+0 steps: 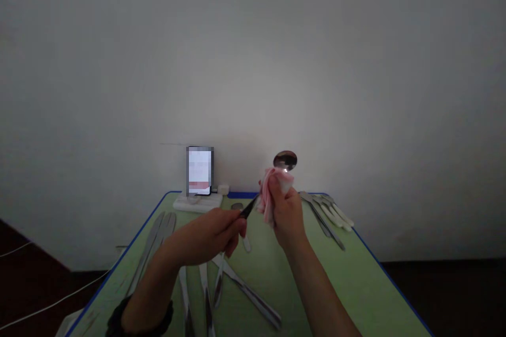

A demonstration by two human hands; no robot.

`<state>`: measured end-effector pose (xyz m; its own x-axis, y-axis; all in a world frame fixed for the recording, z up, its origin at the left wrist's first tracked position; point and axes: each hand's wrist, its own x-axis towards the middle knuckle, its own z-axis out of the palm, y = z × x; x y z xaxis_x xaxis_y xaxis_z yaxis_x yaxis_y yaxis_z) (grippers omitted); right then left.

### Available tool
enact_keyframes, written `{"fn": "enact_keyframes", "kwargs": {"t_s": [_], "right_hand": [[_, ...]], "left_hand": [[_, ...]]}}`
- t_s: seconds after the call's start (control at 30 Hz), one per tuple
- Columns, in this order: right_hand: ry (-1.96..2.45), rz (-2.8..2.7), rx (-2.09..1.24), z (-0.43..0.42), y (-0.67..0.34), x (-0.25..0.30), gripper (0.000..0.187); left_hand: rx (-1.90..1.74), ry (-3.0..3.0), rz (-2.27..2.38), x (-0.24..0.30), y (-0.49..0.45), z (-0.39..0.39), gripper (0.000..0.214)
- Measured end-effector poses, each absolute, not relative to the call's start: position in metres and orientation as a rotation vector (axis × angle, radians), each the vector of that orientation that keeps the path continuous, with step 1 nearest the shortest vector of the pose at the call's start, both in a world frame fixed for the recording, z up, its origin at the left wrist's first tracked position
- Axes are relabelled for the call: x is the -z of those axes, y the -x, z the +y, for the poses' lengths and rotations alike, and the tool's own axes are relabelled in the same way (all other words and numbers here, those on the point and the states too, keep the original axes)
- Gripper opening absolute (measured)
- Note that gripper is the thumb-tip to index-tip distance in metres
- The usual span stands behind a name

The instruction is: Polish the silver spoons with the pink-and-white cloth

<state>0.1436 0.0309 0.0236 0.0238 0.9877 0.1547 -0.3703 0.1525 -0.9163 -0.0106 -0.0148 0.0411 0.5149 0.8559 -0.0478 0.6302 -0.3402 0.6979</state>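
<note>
A metal spoon [285,160] is held up above the far part of the table, its bowl pointing away from me. My left hand [221,234] is closed on the end of the spoon's dark-looking handle. Closer to the bowl, my right hand [285,208] pinches a pink and white cloth [269,192] wrapped around the spoon. The cloth hides the upper handle and the neck. Below my left hand lie several metal pieces of cutlery [256,300], their far ends partly covered by that hand. A smaller spoon [246,242] rests just beyond it.
The green table [328,284] has a blue edge and stands against a pale wall. A lit phone [200,171] leans upright behind a white power strip [197,202]. Long knives [152,237] lie at left. Metal cutlery [322,218] and white-handled pieces [336,213] lie at right.
</note>
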Motion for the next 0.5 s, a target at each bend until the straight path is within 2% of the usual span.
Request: {"fn": "enact_keyframes", "kwargs": {"t_s": [0.33, 0.5], "right_hand": [[0.801, -1.151, -1.425, 0.023, -0.124, -0.014, 0.038], [0.746, -0.929, -1.47, 0.035, -0.141, -0.023, 0.042]], "left_hand": [[-0.616, -2.082, 1.327, -0.048, 0.011, -0.019, 0.039], [-0.522, -2.065, 1.297, -0.054, 0.01, -0.026, 0.044]]}}
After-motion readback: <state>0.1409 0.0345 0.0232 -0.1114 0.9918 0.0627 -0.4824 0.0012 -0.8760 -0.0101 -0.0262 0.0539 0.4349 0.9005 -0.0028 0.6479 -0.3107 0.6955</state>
